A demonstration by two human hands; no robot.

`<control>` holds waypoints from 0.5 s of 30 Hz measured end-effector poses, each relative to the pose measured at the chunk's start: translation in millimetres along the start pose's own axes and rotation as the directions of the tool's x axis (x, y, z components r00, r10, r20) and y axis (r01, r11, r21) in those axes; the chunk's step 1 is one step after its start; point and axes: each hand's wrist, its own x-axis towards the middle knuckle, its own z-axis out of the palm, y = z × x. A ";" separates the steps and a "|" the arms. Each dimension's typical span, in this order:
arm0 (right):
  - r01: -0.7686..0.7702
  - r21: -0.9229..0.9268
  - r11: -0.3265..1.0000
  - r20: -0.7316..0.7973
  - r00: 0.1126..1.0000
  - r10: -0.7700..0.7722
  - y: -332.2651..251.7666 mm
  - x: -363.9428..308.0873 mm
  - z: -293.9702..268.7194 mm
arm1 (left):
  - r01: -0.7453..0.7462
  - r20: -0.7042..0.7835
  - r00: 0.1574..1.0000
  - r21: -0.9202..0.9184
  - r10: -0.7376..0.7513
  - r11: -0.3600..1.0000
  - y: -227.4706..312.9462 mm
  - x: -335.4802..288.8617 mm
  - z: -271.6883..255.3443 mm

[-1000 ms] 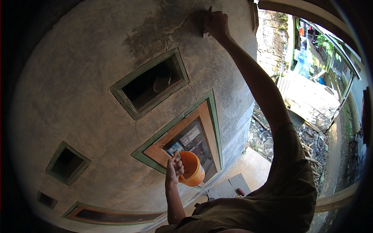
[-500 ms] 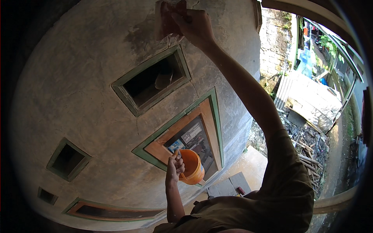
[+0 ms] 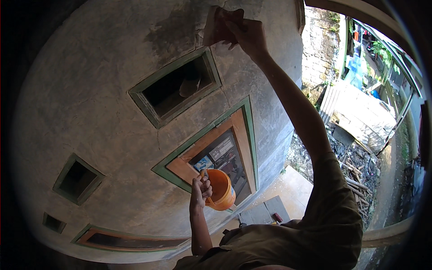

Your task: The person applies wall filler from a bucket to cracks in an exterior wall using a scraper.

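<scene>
High on the wall, my right hand (image 3: 252,40) is closed round a wide flat scraper (image 3: 222,28) with a reddish-brown grip and a paler blade. The blade lies at or very near the grey plaster wall (image 3: 112,103), just above a small green-framed opening (image 3: 173,85). Beside the scraper, the plaster has a dark patch (image 3: 173,33) and a crack. Lower down, my left hand (image 3: 200,191) grips a small orange bucket (image 3: 220,191) by its handle at the rim. The bucket hangs tilted before a green-framed window; its contents cannot be made out.
The window (image 3: 225,157) has an orange-brown inner frame and dark glass. Further openings (image 3: 78,179) run along the wall to the left. Below lie grey boards (image 3: 265,211) on a pale floor. Outside on the right are sticks and rubble (image 3: 357,180) and a sunlit block wall (image 3: 321,45).
My right hand has moved the scraper right and slightly down, off part of the dark patch. My left hand and the bucket have shifted only slightly.
</scene>
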 end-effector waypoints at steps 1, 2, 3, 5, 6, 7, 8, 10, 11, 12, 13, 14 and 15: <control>-0.001 0.002 1.000 0.001 1.000 0.001 0.5 -2.3 -0.1 | 0.000 -0.002 1.000 -0.001 0.000 1.000 -0.5 -0.3 -0.4; -0.036 0.086 0.996 0.007 0.999 0.036 1.0 -4.8 0.1 | -0.007 -0.004 1.000 -0.001 0.007 1.000 -0.8 -0.4 -0.6; -0.071 0.171 0.983 0.015 0.997 0.070 1.4 -6.7 0.9 | -0.014 -0.006 1.000 0.000 0.014 1.000 -0.8 -0.8 -0.6; -0.089 0.194 0.977 0.019 0.996 0.087 2.6 -9.0 1.7 | -0.003 0.001 1.000 0.009 0.003 1.000 0.8 -2.1 0.8; -0.106 0.216 0.971 0.025 0.994 0.103 3.2 -9.8 2.6 | 0.007 0.009 1.000 0.016 -0.007 1.000 1.3 -2.7 1.3; -0.107 0.218 0.970 0.024 0.994 0.104 6.0 -10.0 4.3 | 0.007 0.008 1.000 0.018 -0.007 1.000 1.0 -3.3 1.5; -0.119 0.318 0.941 0.030 0.993 0.115 8.8 -9.7 6.9 | -0.007 0.003 1.000 0.019 0.007 1.000 0.4 -3.7 1.7; -0.127 0.416 0.901 0.038 0.992 0.122 13.6 -10.1 12.7 | -0.026 -0.003 1.000 0.020 0.026 0.999 1.0 -3.9 0.4; -0.162 0.402 0.901 0.057 0.987 0.151 15.7 -10.4 15.9 | -0.011 -0.006 1.000 0.023 0.011 1.000 1.2 -3.6 -1.5; -0.196 0.387 0.901 0.076 0.981 0.181 17.8 -10.1 18.4 | 0.003 -0.009 1.000 0.025 -0.003 1.000 1.1 -2.9 -3.6; -0.194 0.388 0.901 0.077 0.981 0.177 21.0 -8.8 19.2 | 0.000 -0.009 1.000 0.025 0.000 1.000 0.0 -2.2 -6.2; -0.175 0.289 0.941 0.030 0.984 0.174 24.1 -6.1 18.8 | -0.001 0.009 1.000 0.016 0.001 1.000 -1.4 -0.9 -9.1; -0.159 0.184 0.970 -0.017 0.986 0.165 27.3 -2.3 17.1 | -0.001 0.028 1.000 0.006 0.001 1.000 -1.4 0.5 -10.4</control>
